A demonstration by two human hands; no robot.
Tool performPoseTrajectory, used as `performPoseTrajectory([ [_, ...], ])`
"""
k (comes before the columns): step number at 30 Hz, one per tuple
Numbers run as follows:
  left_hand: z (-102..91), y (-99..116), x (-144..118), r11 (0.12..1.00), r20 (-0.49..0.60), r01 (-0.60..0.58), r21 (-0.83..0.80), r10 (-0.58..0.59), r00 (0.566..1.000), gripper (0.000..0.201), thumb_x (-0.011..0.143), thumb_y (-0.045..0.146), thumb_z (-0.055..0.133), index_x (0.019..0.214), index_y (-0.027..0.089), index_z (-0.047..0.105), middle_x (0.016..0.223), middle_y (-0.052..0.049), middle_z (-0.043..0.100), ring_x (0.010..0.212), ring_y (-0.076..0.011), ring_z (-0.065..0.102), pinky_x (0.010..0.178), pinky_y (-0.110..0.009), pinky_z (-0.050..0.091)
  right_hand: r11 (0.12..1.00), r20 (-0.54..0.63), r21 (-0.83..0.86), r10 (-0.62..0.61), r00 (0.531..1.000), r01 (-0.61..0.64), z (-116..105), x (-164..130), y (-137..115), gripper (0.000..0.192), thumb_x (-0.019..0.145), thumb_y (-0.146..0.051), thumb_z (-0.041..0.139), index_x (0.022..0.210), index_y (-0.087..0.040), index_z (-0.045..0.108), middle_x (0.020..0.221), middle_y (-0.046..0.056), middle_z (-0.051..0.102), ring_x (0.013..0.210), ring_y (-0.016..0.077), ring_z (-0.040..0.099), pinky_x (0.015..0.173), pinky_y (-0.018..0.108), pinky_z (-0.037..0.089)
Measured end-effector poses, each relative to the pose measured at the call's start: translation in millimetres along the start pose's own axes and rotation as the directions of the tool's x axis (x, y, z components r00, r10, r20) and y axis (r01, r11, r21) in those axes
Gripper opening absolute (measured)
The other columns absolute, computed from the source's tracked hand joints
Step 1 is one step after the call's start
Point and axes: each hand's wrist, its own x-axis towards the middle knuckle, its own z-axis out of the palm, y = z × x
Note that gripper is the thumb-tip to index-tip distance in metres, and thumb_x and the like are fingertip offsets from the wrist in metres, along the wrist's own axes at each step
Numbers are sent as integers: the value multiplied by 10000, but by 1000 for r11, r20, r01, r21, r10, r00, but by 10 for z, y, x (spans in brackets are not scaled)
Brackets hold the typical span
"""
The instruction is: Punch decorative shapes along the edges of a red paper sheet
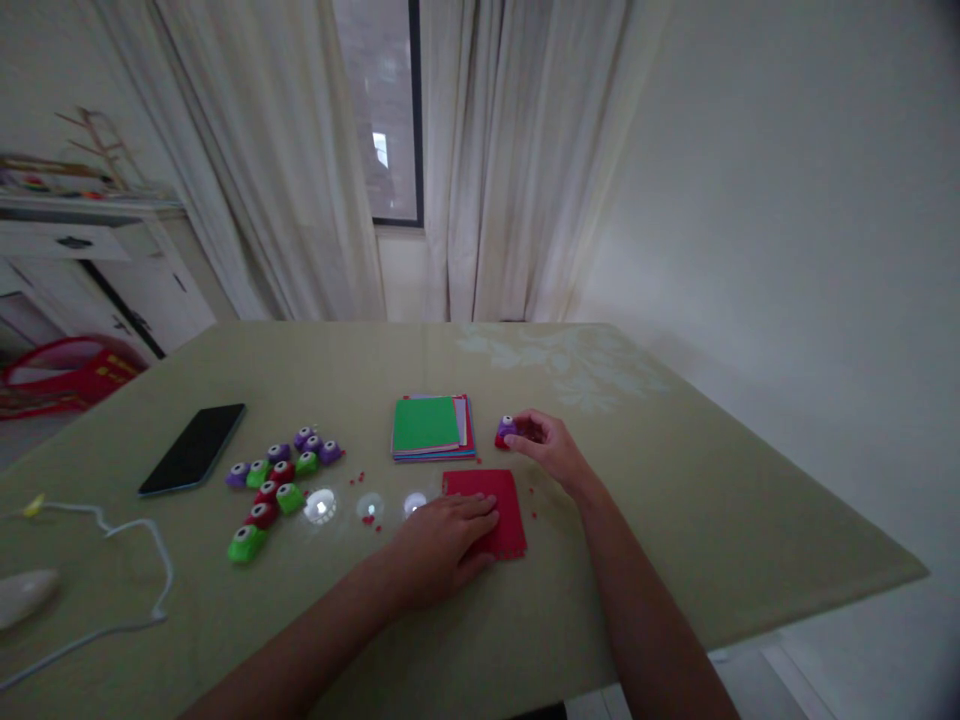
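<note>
The left hand [442,540] lies flat, fingers spread and pressing down on the near-left part of a red paper sheet [495,500], holding nothing. The right hand [551,445] reaches just beyond the sheet's far-right corner, its fingers curled around a small purple-and-red paper punch [506,430] that rests on the table [675,480] — whether it is fully gripped or only touched is hard to tell at this size.

By the look of it, the step in hand is fetching a punch while the paper is pinned; the next move likely calls for bringing the punch to the sheet's edge and lining it up.

A stack of coloured paper [433,428] with green on top sits just behind the sheet, and a cluster of punches [279,480] lies to the left beside a dark phone [193,448]. No writing or brand is readable anywhere.
</note>
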Motion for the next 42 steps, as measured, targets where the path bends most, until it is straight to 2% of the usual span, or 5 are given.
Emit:
performPoseTrajectory([
  [10, -1, -543, -1045, 986, -203, 153, 59, -138, 969, 319, 1054, 327, 617, 1324, 353, 783, 1367, -10, 796, 1193, -277, 791, 1038, -452, 638, 974, -203, -225, -48, 978, 1, -46, -25, -78, 344, 736, -373, 845, 999, -162, 778, 898, 100, 806, 786, 233, 744, 766, 376, 611],
  [20, -434, -632, -558, 959, -274, 228, 168, -177, 945, 276, 1051, 346, 572, 894, 272, 786, 899, -25, 824, 843, -233, 778, 816, -351, 593, 958, -61, -286, 16, 998, -33, 203, 12, 202, 240, 714, -301, 780, 902, -203, 669, 831, 28, 760, 732, 203, 718, 705, 332, 578],
  [27, -625, -1268, -948, 729, -553, 632, 264, -423, 718, 406, 1056, 370, 482, 1296, 174, 745, 1319, -203, 755, 1196, -449, 660, 974, -621, 521, 806, 20, -592, 50, 999, -28, 113, -32, 97, 137, 733, -236, 783, 857, -181, 764, 797, 42, 722, 737, 222, 653, 709, 342, 495],
  [36, -624, -1324, -1005, 759, -471, 583, 289, -417, 777, 259, 1013, 250, 548, 1054, 272, 802, 1121, -120, 835, 1154, -428, 703, 910, -551, 522, 691, -64, -720, 15, 998, -57, 2, -88, -27, 233, 713, -356, 884, 845, -208, 762, 781, 36, 711, 715, 231, 620, 663, 328, 419],
  [42, -499, -1022, -789, 916, -574, 401, 2, -327, 750, 334, 1042, 232, 483, 1306, 244, 688, 1209, -114, 750, 1057, -311, 750, 893, -452, 612, 841, 76, -533, -63, 995, 94, 669, -141, -463, 358, 991, -530, 700, 911, -183, 733, 735, 30, 677, 653, 180, 576, 605, 296, 410],
])
